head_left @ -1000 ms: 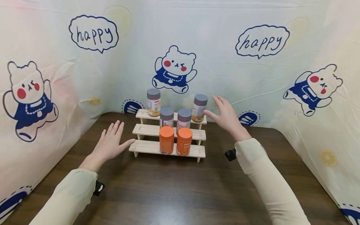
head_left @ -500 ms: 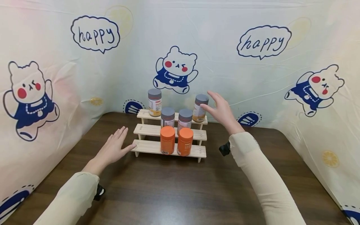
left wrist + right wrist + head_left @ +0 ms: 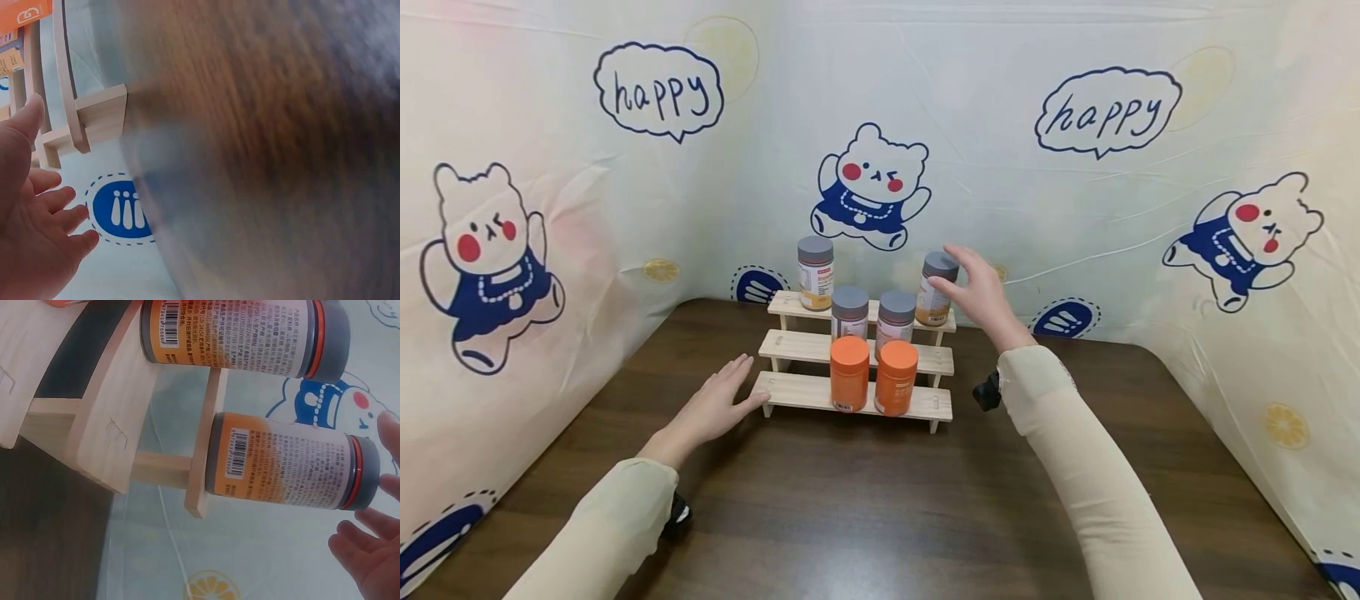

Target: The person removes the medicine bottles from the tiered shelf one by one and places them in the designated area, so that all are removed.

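Observation:
At the right end of the top step stands a grey-lidded jar with a white and yellow label. My right hand is at its lid, thumb in front and fingers behind. In the right wrist view, the fingertips sit right beside the lid of that jar, spread rather than curled. My left hand lies low by the left end of the bottom step, its thumb tip overlapping the wood. The left wrist view shows its fingers loosely extended, holding nothing.
The three-step wooden rack stands on a dark wooden table. Two orange jars occupy the bottom step, two grey-lidded jars the middle one. Another grey-lidded jar is at the top left. A printed cloth hangs behind.
My right hand has moved left, from beside the top right jar to around its lid. My left hand has shifted slightly right and toward me. The jars and rack stay in place.

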A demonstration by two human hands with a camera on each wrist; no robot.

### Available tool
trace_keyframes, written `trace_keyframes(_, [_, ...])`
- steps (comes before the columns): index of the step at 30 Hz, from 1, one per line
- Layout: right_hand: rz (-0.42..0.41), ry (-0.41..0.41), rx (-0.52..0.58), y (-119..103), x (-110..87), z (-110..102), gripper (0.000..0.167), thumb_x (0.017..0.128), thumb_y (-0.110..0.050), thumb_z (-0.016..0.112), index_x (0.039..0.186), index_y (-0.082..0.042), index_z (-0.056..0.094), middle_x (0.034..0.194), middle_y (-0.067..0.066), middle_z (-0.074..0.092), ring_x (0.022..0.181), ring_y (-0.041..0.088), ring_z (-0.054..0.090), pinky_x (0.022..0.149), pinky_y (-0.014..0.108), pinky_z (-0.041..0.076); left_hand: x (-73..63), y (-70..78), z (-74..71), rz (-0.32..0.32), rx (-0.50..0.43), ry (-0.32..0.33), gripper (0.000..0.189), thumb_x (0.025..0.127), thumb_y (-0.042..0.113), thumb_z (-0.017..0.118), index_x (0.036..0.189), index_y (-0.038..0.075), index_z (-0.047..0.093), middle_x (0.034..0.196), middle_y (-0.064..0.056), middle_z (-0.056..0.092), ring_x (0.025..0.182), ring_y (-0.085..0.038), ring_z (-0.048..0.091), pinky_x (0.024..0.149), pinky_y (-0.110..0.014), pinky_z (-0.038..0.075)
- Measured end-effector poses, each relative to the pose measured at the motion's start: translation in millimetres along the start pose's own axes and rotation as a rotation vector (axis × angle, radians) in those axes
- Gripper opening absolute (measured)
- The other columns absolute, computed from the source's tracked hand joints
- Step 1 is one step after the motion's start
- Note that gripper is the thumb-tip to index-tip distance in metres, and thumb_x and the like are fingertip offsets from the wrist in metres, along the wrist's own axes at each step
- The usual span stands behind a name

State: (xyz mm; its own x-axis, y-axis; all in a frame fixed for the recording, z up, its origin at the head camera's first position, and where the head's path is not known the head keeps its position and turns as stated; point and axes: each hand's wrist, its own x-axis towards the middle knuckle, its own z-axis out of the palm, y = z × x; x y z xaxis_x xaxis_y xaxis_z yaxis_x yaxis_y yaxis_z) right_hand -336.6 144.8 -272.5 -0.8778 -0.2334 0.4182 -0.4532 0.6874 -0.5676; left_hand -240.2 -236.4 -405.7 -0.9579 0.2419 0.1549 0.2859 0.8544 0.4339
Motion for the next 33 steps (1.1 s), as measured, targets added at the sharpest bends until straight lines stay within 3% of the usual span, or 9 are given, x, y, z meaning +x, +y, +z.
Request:
trace_keyframes(5, [0.017,0.005,0.027,2,1.8,3,0.061,0.086,-0.034,0.065,0.139,-0.013,0.042,0.143,0.008,0.037,0.131,0.023,0.030,0.104,0.043,0.028,2.4,-3.4,5.5,0.008,-0.016,0.004,0.076,0.093,0.041,0.052,0.137,-0.014,0.026,0.141,-0.033,0.024,0.129,-0.045,0.022,0.103,-0.058,0.017])
trace_keyframes(10, [0.014,0.011,0.051,4,3.2,5,0.059,0.086,-0.030,0.066,0.138,-0.012,0.044,0.141,0.008,0.040,0.128,0.023,0.036,0.100,0.039,0.035,2.3,-1.1,8.4,0.039,-0.029,0.023,0.073,0.091,0.042,0.055,0.132,-0.015,0.036,0.136,-0.033,0.033,0.126,-0.047,0.028,0.100,-0.060,0.021])
trace_keyframes(16, [0.023,0.028,0.116,7,6.0,10,0.051,0.086,-0.023,0.066,0.133,-0.008,0.050,0.134,0.011,0.047,0.118,0.025,0.046,0.094,0.039,0.041,2.2,-0.1,9.6,0.056,-0.007,0.009,0.058,0.091,0.027,0.059,0.130,-0.013,0.042,0.134,-0.031,0.038,0.125,-0.048,0.030,0.100,-0.059,0.023])
trace_keyframes(33, [0.050,0.063,0.162,9,7.9,12,0.044,0.088,-0.018,0.064,0.129,-0.006,0.054,0.132,0.011,0.049,0.117,0.025,0.048,0.092,0.035,0.043,1.8,4.4,7.6,0.009,0.000,-0.021,0.056,0.092,0.027,0.057,0.133,-0.008,0.042,0.136,-0.027,0.038,0.125,-0.045,0.031,0.098,-0.058,0.026])
